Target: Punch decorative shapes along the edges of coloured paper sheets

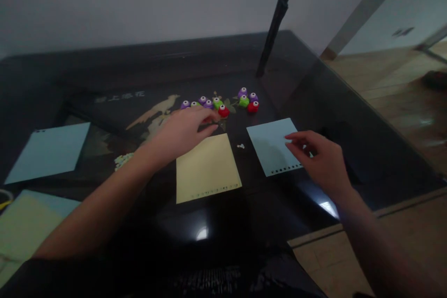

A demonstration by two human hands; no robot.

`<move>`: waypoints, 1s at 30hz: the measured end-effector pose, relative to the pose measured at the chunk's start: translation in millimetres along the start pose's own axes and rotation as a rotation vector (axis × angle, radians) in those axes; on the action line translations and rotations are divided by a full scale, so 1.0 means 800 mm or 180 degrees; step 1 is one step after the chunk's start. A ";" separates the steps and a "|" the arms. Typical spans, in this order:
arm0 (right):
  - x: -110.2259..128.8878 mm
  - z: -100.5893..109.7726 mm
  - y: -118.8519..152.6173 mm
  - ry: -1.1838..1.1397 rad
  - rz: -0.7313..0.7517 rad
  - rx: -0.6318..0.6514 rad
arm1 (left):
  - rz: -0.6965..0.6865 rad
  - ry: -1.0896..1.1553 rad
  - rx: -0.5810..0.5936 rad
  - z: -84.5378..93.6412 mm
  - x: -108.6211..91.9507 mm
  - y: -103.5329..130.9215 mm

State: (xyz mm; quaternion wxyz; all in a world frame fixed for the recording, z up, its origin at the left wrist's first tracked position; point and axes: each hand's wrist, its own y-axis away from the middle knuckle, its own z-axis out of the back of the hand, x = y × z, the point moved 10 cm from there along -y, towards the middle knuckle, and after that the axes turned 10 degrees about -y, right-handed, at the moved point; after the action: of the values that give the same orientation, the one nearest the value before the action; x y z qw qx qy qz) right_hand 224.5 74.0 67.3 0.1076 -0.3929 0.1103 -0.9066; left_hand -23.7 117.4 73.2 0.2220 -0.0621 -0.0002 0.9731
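Observation:
My left hand (190,123) reaches over the top of a yellow sheet of paper (206,172). Its thumb and fingers are apart, and the fingertips come close to a red one-eyed figure (223,111); whether they touch it I cannot tell. More small figures in purple and green sit in a cluster around it, some partly hidden by this hand. Over the right side of a blue sheet (274,144) hovers my right hand (319,156), thumb and forefinger slightly apart with nothing visible between them. Tiny pale pieces (240,146) lie between the two sheets.
A second group of figures, including a green one (244,101), sits right of the first. A dark upright post (274,32) stands at the back. Pale small pieces (123,160) are heaped behind my left forearm. Another blue sheet (50,151) and a paper stack (31,223) lie left.

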 end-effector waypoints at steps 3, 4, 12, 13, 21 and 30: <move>0.044 -0.050 -0.025 0.0071 0.0560 0.0781 | 0.0178 -0.0192 0.0184 -0.016 0.032 0.039; 0.055 -0.068 -0.031 0.0148 0.0723 0.0999 | 0.0226 -0.0199 0.0252 -0.025 0.040 0.050; 0.092 -0.197 -0.057 0.0766 0.1372 0.1855 | 0.0521 -0.0238 0.0211 -0.067 0.074 0.097; 0.092 -0.205 -0.059 0.0810 0.1398 0.1878 | 0.0525 -0.0238 0.0205 -0.069 0.076 0.098; 0.085 -0.220 -0.059 0.0765 0.1455 0.1933 | 0.0537 -0.0047 0.0218 -0.074 0.077 0.097; 0.085 -0.213 -0.051 0.0635 0.1357 0.1823 | 0.0576 0.0016 0.0113 -0.070 0.073 0.103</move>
State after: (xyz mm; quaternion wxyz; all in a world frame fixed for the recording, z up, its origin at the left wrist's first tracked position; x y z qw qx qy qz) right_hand 48.9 113.5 12.1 0.3882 -0.2248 -0.0586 -0.8918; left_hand -104.4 66.9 7.9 0.1341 -0.0604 0.0233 0.9888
